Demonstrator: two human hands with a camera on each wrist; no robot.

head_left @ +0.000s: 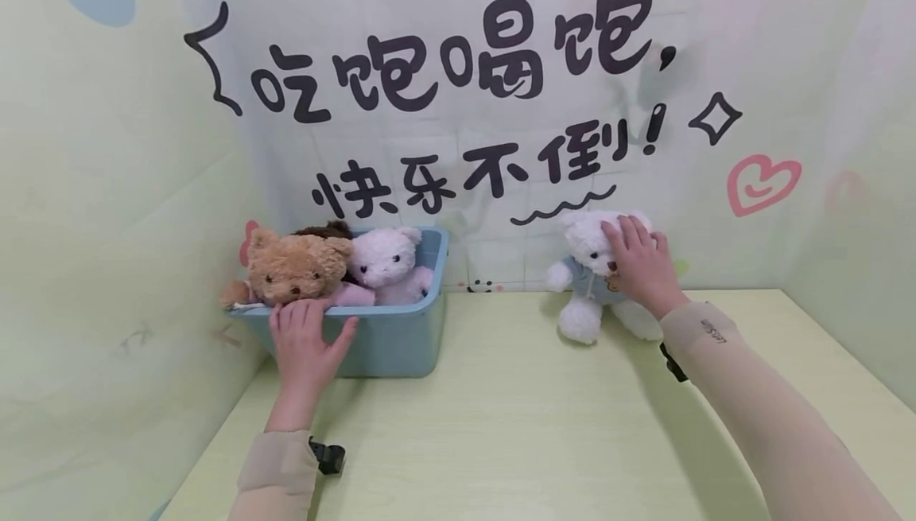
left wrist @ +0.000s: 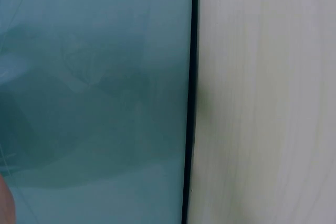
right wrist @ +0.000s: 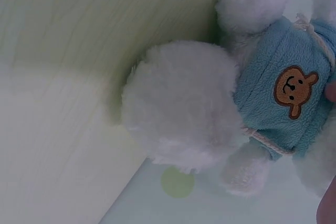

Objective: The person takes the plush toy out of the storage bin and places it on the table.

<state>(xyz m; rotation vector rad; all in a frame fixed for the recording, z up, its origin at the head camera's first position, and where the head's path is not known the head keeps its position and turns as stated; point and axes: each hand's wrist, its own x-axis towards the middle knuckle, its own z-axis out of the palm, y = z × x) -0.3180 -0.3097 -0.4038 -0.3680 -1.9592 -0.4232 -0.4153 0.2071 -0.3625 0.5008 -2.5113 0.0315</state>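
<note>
- White teddy bear (head_left: pixel 590 282) in a blue top sits upright on the pale green table (head_left: pixel 515 425), right of centre in the frame, against the back wall
- Right hand (head_left: pixel 639 265) grips the bear's head and chest, fingers curled over it
- Left hand (head_left: pixel 304 340) lies with fingers spread on the front rim of the blue bin (head_left: pixel 401 338), at centre left
- In the bin sit 2 bears, brown teddy (head_left: pixel 289 269) and pink teddy (head_left: pixel 386 265)

A: Where is the open room?
B: Across the pale table (head_left: pixel 501 425) between the blue bin (head_left: pixel 401 338) and the white bear (head_left: pixel 590 282).
A: What blocks?
B: Walls behind and left.
</note>
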